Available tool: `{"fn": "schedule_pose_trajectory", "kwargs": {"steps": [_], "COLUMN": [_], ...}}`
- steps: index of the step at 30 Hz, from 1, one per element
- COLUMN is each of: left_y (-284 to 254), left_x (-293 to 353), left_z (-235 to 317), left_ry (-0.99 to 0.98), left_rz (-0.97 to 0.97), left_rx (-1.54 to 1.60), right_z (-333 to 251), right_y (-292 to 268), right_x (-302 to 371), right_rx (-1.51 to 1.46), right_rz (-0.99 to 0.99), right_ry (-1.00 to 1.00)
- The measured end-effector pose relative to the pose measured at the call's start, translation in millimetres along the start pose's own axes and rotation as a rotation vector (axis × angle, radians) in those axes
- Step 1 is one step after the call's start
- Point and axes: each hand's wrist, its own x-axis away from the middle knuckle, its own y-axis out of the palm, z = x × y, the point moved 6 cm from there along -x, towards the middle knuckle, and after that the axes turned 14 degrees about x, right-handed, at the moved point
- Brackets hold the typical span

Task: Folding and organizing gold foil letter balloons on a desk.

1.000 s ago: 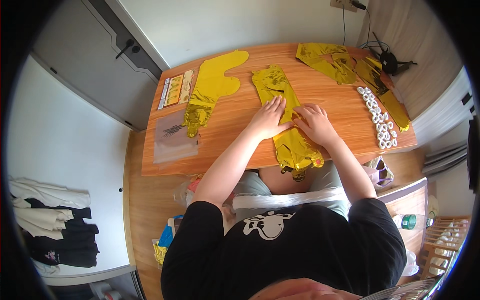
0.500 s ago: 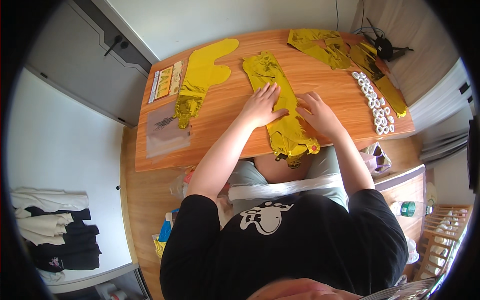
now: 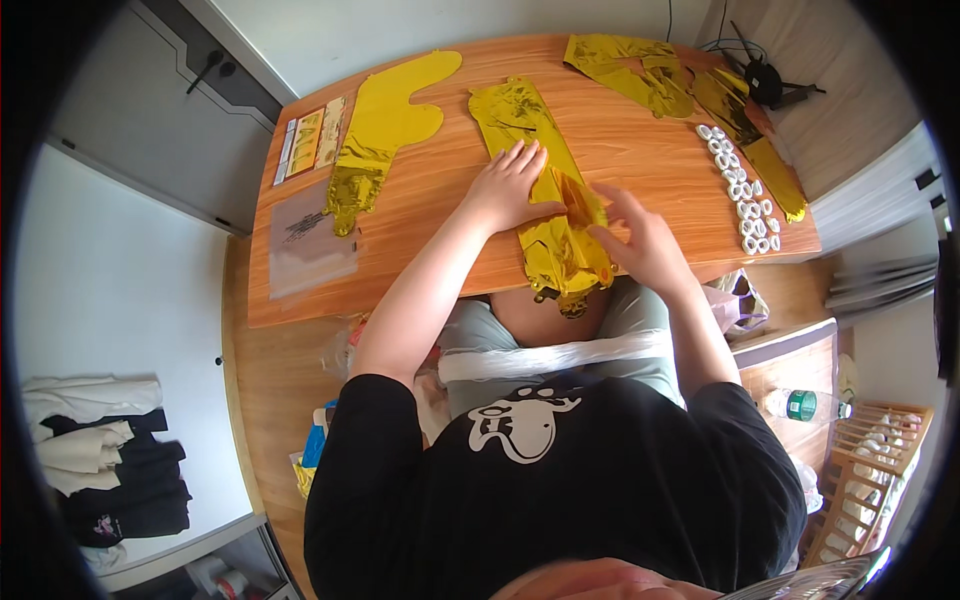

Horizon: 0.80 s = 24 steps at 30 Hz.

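Note:
A deflated gold foil balloon (image 3: 545,225) lies lengthwise before me, its crumpled near end reaching over the table's front edge. My left hand (image 3: 510,188) presses flat on its middle with the fingers stretched out. My right hand (image 3: 643,243) is at the balloon's right edge, fingers and thumb apart; whether the fingertips touch the foil I cannot tell. The foil between the hands is wrinkled and partly folded over. To the left lies another flat gold foil balloon (image 3: 390,115), with a wide smooth part and a crumpled near end.
More gold foil pieces (image 3: 640,75) lie at the far right, near a black router (image 3: 765,85). Several small white rings (image 3: 745,190) stand in rows on the right. Printed cards (image 3: 312,140) and a clear plastic bag (image 3: 310,250) are on the table's left. White strands (image 3: 550,355) cross my lap.
My right hand has shifted a little toward me and opened wider. The balloon's right edge near it is now folded inward. My left hand stays flat on the foil. The whole view has shifted slightly.

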Motion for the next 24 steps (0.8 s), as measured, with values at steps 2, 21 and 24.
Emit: {"fn": "schedule_pose_trajectory", "kwargs": {"steps": [2,21,24], "left_y": [-0.2,9.5,7.5], "left_x": [-1.1,-6.6,-4.9], "left_z": [0.6,-14.5,-9.3], "left_ry": [0.03,0.089,0.076], "left_rz": [0.008,0.05,0.037], "left_rx": [-0.029,-0.039,0.009], "right_z": [-5.8,-2.2,0.2], "right_y": [7.8,20.5,33.1], "right_x": [0.9,-45.5,-54.6], "right_rx": [-0.016,0.306,0.326], "right_rz": [-0.049,0.098,-0.212], "right_ry": [-0.121,-0.425,-0.506]}}
